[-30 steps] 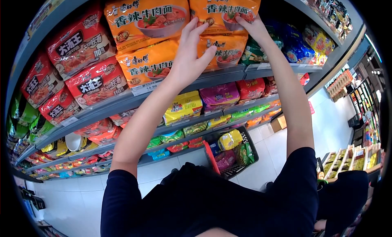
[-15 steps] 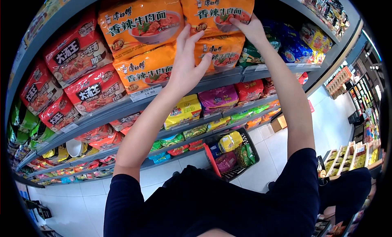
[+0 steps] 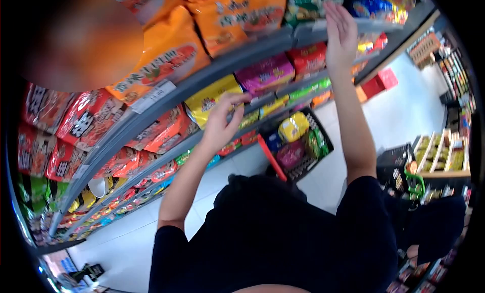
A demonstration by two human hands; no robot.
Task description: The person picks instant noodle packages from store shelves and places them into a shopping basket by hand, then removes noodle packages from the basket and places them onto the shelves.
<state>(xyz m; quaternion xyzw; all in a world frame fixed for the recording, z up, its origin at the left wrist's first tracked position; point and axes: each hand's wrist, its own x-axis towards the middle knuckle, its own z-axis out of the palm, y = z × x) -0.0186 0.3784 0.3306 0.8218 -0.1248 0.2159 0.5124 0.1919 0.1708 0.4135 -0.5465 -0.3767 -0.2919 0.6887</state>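
My left hand [image 3: 221, 124] is in front of the lower shelf, thumb and fingers apart, nothing in it. It is closest to a yellow noodle pack [image 3: 208, 97], and a purple pack [image 3: 265, 73] lies just beyond its fingertips. Higher up, my right hand [image 3: 342, 38] is raised by the shelf edge with fingers stretched out and holds nothing. A green pack [image 3: 305, 5] is beside its fingertips; whether they touch is unclear. Orange beef noodle packs [image 3: 240, 15] fill the upper shelf above my left hand.
A black shopping basket [image 3: 327, 131] with a red handle [image 3: 272, 159] stands on the floor, holding several packs. Red noodle packs [image 3: 91, 121] line the left shelves. Another black basket [image 3: 394, 164] and a person in dark clothing [image 3: 439, 227] are at right. A blurred patch covers the upper left.
Both hands have come off the upper orange pack. My left hand has dropped to the lower shelf; my right has shifted right. The view has turned, and the second basket has appeared.
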